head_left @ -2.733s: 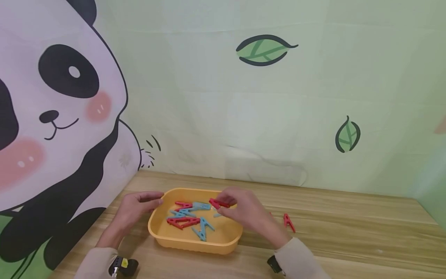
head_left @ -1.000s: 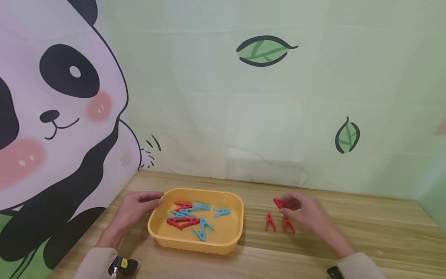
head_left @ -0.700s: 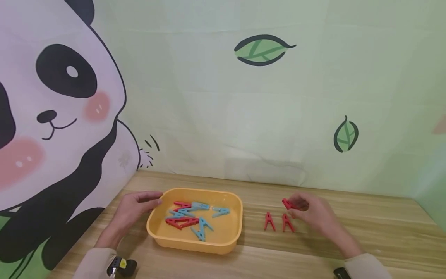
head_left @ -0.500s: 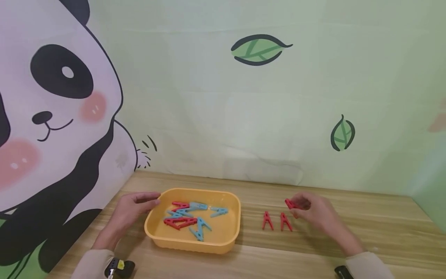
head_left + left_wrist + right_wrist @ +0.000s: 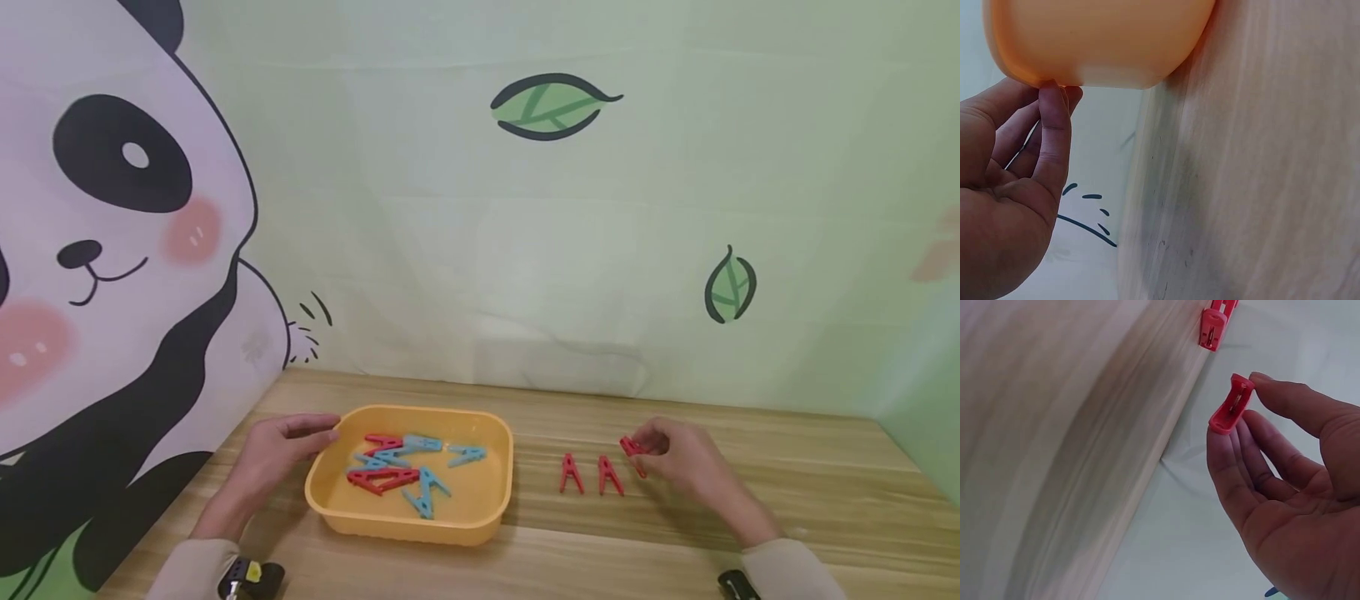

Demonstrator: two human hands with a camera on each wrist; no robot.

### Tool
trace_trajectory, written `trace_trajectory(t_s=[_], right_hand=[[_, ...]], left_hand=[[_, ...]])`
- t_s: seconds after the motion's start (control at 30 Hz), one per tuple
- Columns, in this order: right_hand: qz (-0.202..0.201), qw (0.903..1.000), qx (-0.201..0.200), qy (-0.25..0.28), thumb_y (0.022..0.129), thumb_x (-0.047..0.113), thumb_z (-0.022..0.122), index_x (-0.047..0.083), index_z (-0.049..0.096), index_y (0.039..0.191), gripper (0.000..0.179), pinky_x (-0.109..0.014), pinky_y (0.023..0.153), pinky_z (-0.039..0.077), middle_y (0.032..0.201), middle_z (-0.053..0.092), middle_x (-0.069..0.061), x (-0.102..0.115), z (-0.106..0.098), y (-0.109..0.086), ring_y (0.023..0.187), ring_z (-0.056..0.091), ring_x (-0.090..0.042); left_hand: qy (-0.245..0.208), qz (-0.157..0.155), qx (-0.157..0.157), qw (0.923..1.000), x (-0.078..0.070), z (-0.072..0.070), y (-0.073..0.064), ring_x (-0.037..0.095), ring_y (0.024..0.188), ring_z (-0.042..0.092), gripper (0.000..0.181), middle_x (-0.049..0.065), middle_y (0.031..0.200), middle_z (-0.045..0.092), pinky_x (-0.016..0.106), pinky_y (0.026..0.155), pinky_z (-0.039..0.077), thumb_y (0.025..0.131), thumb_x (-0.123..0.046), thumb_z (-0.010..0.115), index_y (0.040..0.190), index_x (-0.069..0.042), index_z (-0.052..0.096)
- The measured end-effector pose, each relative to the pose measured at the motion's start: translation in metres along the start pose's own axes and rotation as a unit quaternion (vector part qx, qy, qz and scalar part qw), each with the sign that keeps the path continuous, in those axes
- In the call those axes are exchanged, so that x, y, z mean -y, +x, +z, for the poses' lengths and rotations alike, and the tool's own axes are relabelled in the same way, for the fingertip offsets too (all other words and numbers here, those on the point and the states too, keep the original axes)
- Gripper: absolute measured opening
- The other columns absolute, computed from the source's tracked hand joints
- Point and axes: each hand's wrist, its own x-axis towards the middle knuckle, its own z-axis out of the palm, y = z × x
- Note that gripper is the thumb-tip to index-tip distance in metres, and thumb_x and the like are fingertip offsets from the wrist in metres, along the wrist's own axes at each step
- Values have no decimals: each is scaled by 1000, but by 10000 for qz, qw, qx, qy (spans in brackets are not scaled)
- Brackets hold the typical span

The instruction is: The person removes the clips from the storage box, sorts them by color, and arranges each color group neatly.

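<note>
Yellow tray (image 5: 408, 533) on surface (image 5: 825, 475). Left hand (image 5: 272, 454) at tray's left, fingers fairly straight, tips touching its rim. Right hand (image 5: 681, 457) well right of tray, fingers pinching red clip (image 5: 1234, 405). Two more red clips (image 5: 569, 475) between that and tray; blue and red clips (image 5: 426, 495) inside tray.

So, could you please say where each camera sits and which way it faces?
Head: on the head, facing forward and down at the yellow tray and panda picture; left hand, right hand and sleeves show.
Left wrist: on that wrist, facing the tray's outside; of the person, only the left hand.
Right wrist: on that wrist, facing a pinched red clothespin; of the person, only the right hand.
Head and right wrist share that clothespin.
</note>
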Motion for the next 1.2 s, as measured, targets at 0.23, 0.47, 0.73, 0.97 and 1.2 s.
trace_trajectory(t_s=[0.23, 0.47, 0.73, 0.97, 1.2], right_hand=[[462, 9982, 295, -245, 86, -1, 82, -3, 74, 101, 17, -34, 71, 57, 89, 71, -3, -3, 0, -1, 84, 66, -19], [807, 9952, 544, -105, 86, 1, 82, -1, 73, 99, 16, -31, 65, 54, 86, 68, -2, -5, 3, -3, 79, 62, -17], [905, 9938, 578, -302, 86, 6, 84, -1, 73, 97, 17, -33, 64, 53, 83, 67, -2, -4, 3, -3, 75, 61, -16], [842, 9944, 571, -290, 88, 11, 84, -2, 73, 98, 19, -34, 65, 54, 84, 69, -2, -7, 0, -4, 76, 62, -17], [945, 9927, 714, -231, 89, 8, 83, -4, 72, 99, 19, -34, 66, 54, 85, 69, -3, -7, -1, -3, 76, 63, -17]], left_hand=[[-70, -9, 2, 10000, 0, 0, 0, 14, 107, 71, 47, 15, 125, 75, 23, 84, 59, 96, -29, 82, 130, 3, 74], [-40, -12, 10, 10000, 0, 1, 1, 23, 112, 71, 46, 15, 126, 75, 22, 84, 59, 97, -28, 82, 130, 3, 73], [-65, -46, 26, 10000, 1, 0, 1, 21, 111, 71, 46, 16, 126, 75, 23, 84, 59, 97, -27, 81, 130, 3, 73], [-33, -44, 18, 10000, -1, 1, 0, 25, 113, 70, 45, 16, 125, 75, 23, 83, 59, 98, -26, 81, 130, 4, 73], [-17, -37, 12, 10000, -1, 0, 0, 21, 113, 70, 46, 15, 125, 75, 22, 83, 58, 97, -28, 81, 130, 3, 73]])
